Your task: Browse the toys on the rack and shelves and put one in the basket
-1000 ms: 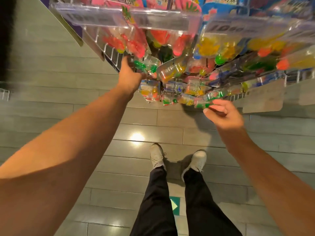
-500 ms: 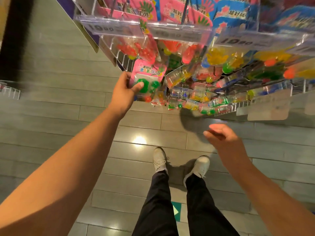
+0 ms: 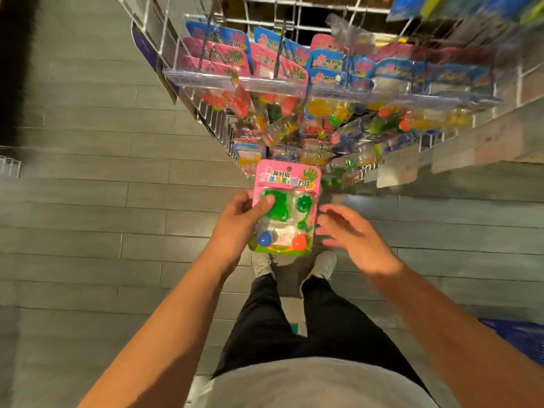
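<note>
Currently: toy in hand, basket step outstanding

Selection appears made. The left hand (image 3: pixel 235 222) holds one toy pack (image 3: pixel 285 207) upright in front of the body, clear of the rack (image 3: pixel 223 125) and facing the camera; its thumb lies across the pack's front and its fingers are clamped round the left edge. The pack is a pink card with a clear blister showing green pieces above and a blue ball and an orange ball below.

The right hand (image 3: pixel 353 234) holds nothing. Its fingers are spread and apart, just beside the pack's right edge; the blur prevents saying whether they touch it.

Similar packs hang in rows on the rack's hooks ahead and above. A blue object at the lower right edge (image 3: pixel 518 337) may be the basket, but too little of it shows to confirm.

Assessment: browsing and picking look complete. Remaining: carry the pack to the basket and release it inside. No toy can be seen in any basket yet
</note>
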